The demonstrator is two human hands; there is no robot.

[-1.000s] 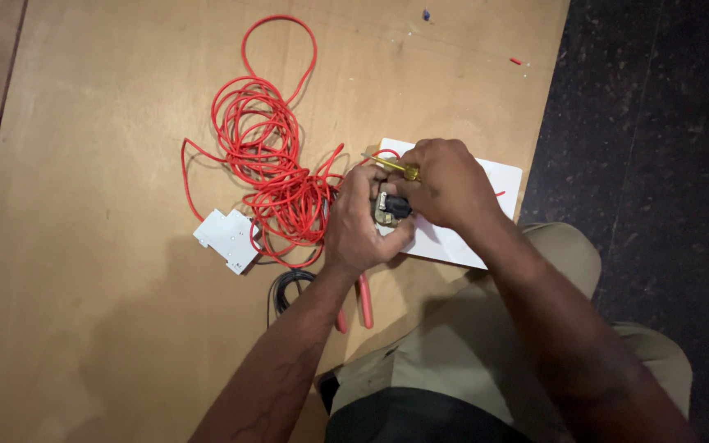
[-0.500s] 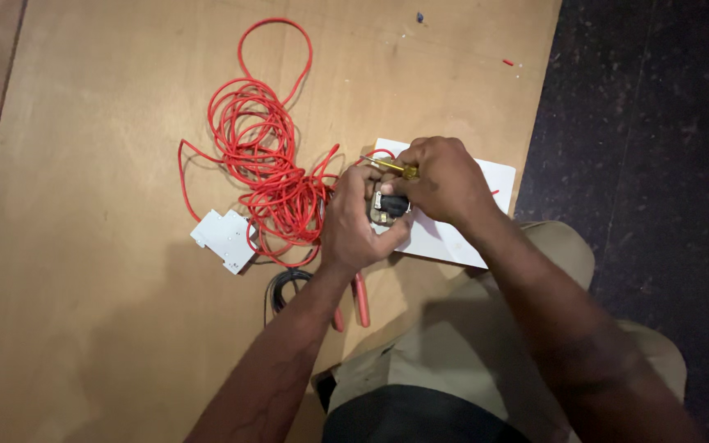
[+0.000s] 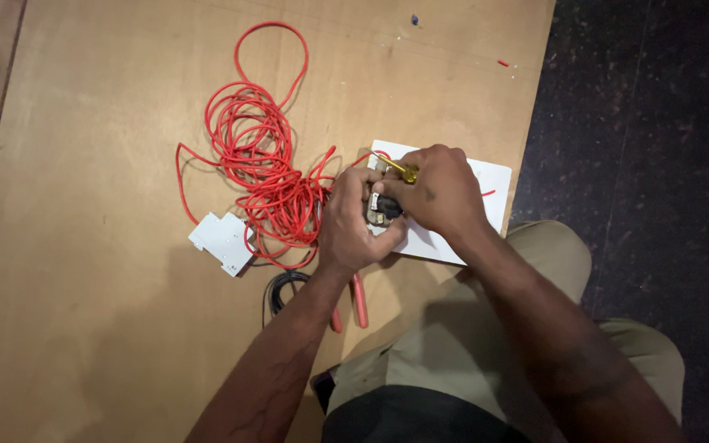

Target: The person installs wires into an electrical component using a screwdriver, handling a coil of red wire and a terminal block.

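1. The screwdriver, with a yellow see-through handle, sits in the right hand. Its long axis runs on a slant, the handle end showing at the upper left of the fist; the tip end is hidden under the fingers, so where it points cannot be told exactly.
2. The right hand's grip is closed tight around the screwdriver, knuckles up.
3. Just left of that grip, touching it, the left hand is curled shut around a small dark electrical part, pinched between thumb and fingers. What kind of part it is cannot be made out.
4. Under both hands lies a white flat plate, its long side slanting down to the right.
5. Left of the left grip, a loose tangle of red wire spreads out, one loop reaching far up the board.
6. Below that tangle lies a white plastic block, tilted.
7. Below the left wrist, red-handled pliers and a coil of black cable lie close together.
8. All of it rests on a tan plywood surface, lightly scuffed, with a few small scraps near its far edge.
9. To the right of the surface is dark speckled floor; the person's knees in khaki trousers rest at its edge.
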